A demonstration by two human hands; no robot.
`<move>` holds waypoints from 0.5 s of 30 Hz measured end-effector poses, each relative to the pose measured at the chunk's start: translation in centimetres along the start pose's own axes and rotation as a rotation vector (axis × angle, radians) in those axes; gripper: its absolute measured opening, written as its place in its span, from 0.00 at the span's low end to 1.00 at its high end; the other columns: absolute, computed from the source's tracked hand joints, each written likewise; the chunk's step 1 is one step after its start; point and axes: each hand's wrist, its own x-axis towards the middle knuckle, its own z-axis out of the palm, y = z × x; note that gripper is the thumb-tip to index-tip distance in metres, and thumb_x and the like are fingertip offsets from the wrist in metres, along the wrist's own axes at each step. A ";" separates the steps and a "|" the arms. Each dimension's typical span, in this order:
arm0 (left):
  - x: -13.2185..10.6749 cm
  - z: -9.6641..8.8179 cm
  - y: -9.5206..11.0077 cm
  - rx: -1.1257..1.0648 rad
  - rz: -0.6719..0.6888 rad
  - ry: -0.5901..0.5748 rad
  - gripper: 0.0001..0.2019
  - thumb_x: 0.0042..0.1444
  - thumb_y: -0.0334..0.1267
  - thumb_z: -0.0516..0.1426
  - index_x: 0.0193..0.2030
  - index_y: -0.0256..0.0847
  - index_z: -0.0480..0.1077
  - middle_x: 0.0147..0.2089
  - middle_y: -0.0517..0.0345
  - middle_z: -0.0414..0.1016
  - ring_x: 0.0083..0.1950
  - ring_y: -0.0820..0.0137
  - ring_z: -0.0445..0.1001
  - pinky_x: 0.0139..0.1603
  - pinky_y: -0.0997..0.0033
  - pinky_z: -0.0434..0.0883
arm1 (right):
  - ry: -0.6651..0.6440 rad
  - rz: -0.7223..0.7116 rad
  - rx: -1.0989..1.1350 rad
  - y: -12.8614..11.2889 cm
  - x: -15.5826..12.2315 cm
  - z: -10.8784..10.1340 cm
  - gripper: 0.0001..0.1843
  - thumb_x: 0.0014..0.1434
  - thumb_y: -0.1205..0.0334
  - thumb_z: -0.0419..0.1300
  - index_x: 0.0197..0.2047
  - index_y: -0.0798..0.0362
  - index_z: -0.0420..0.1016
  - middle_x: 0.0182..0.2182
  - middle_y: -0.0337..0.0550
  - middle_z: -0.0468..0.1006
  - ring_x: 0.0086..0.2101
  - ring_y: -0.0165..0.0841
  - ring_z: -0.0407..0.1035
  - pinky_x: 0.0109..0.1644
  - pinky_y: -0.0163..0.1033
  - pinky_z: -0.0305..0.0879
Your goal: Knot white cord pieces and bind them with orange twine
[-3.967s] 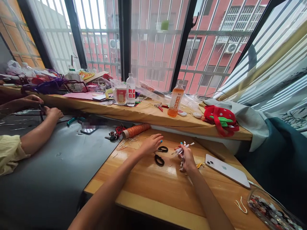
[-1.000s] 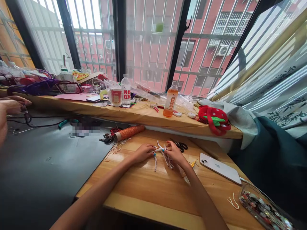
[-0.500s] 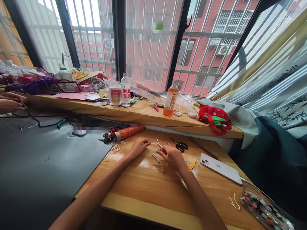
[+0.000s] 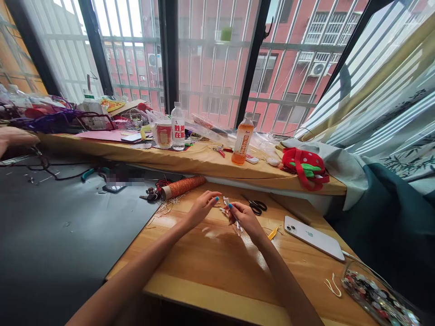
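My right hand (image 4: 245,218) pinches a white cord (image 4: 227,202) between thumb and fingers, and more pale strands hang below it. My left hand (image 4: 203,209) is just to the left, fingers stretched towards the cord with nothing visible in them. Blue polish shows on the nails of both hands. Both hands are over a wooden board (image 4: 190,271). Black-handled scissors (image 4: 257,207) lie behind my right hand, and a yellow tool (image 4: 273,232) lies to its right.
A white phone (image 4: 314,237) lies at the right, near a clear box of beads (image 4: 377,294) and a short cord loop (image 4: 333,287). An orange thread spool (image 4: 183,187) sits back left. On the ledge stands a tea bottle (image 4: 243,139). Another person's hand (image 4: 15,139) is at far left.
My left hand has let go of the white cord, its fingers now straighter. My right hand has turned upward with the cord, and the pale strands from the board now hang under it.
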 end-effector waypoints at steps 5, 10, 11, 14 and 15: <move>-0.6 0.4 1.4 -0.038 0.039 0.014 0.10 0.54 0.37 0.48 0.29 0.35 0.67 0.26 0.59 0.65 0.29 0.76 0.64 0.31 0.78 0.62 | -0.190 -0.014 -0.065 -0.2 -0.3 1.0 0.18 0.51 0.48 0.50 0.27 0.57 0.66 0.17 0.32 0.58 0.18 0.23 0.53 0.23 0.31 0.53; 0.1 0.2 -0.5 0.041 -0.097 -0.078 0.13 0.55 0.38 0.46 0.27 0.36 0.67 0.20 0.62 0.63 0.23 0.76 0.62 0.25 0.78 0.60 | -0.175 -0.184 -0.545 0.6 -0.4 1.2 0.11 0.55 0.65 0.46 0.31 0.57 0.68 0.21 0.37 0.62 0.23 0.26 0.58 0.28 0.31 0.55; 0.4 -0.3 -0.9 0.081 -0.106 -0.124 0.14 0.55 0.39 0.45 0.27 0.36 0.67 0.20 0.61 0.64 0.23 0.76 0.63 0.26 0.78 0.61 | -0.152 -0.231 -0.661 0.9 -0.5 1.3 0.11 0.55 0.67 0.46 0.30 0.57 0.68 0.24 0.39 0.65 0.26 0.27 0.59 0.30 0.32 0.56; 0.9 -2.8 -2.6 0.422 -0.060 -0.057 0.12 0.54 0.40 0.47 0.31 0.36 0.68 0.33 0.53 0.70 0.37 0.69 0.66 0.40 0.71 0.62 | -0.116 -0.307 -0.917 1.8 -0.7 1.8 0.11 0.56 0.69 0.45 0.31 0.55 0.68 0.30 0.43 0.68 0.31 0.30 0.62 0.35 0.35 0.58; 0.9 -3.8 -3.2 0.591 -0.057 0.039 0.10 0.52 0.40 0.50 0.36 0.37 0.68 0.38 0.50 0.69 0.44 0.65 0.64 0.46 0.66 0.59 | -0.116 -0.333 -0.969 2.0 -0.8 2.1 0.11 0.56 0.68 0.46 0.32 0.54 0.69 0.31 0.43 0.68 0.33 0.31 0.62 0.37 0.36 0.58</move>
